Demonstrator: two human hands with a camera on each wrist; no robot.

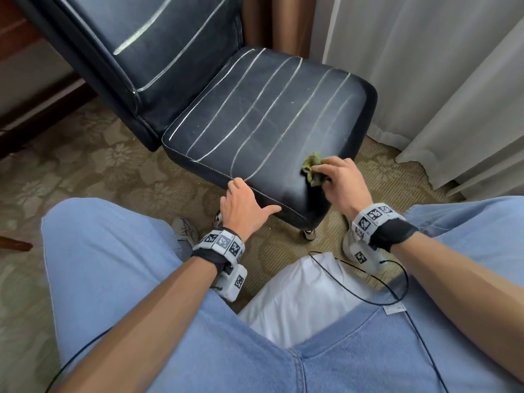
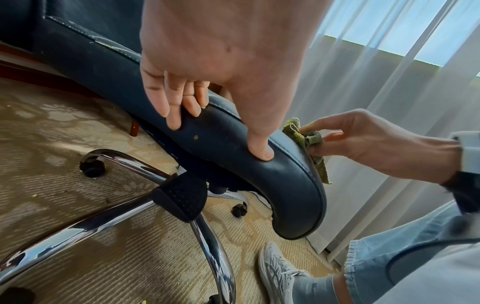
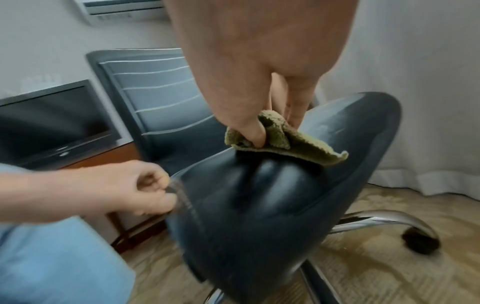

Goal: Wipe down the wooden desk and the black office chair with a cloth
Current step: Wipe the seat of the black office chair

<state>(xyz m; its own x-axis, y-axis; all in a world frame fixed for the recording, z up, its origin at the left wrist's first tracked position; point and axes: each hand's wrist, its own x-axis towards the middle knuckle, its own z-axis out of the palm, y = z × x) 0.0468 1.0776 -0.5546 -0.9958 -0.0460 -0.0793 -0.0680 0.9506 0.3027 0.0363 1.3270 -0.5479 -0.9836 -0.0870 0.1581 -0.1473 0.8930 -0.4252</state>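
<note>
The black office chair (image 1: 269, 123) with pale stitched lines stands ahead of me, its seat front toward my knees. My left hand (image 1: 245, 202) grips the seat's front edge (image 2: 285, 179), fingers curled over the rim and thumb pressed on its side. My right hand (image 1: 333, 177) pinches a crumpled green cloth (image 1: 312, 167) against the seat's near right corner. In the right wrist view the thumb and fingers hold the cloth (image 3: 306, 148) bunched on the padded edge (image 3: 259, 205). Part of the wooden desk (image 3: 109, 156) shows behind the chair.
Pale curtains (image 1: 425, 80) hang close on the right of the chair. A chrome star base (image 2: 103, 222) with castors (image 2: 92, 167) spreads under the seat on patterned carpet. A dark monitor (image 3: 52, 119) stands on the desk. My knees in blue trousers (image 1: 99, 265) flank the seat.
</note>
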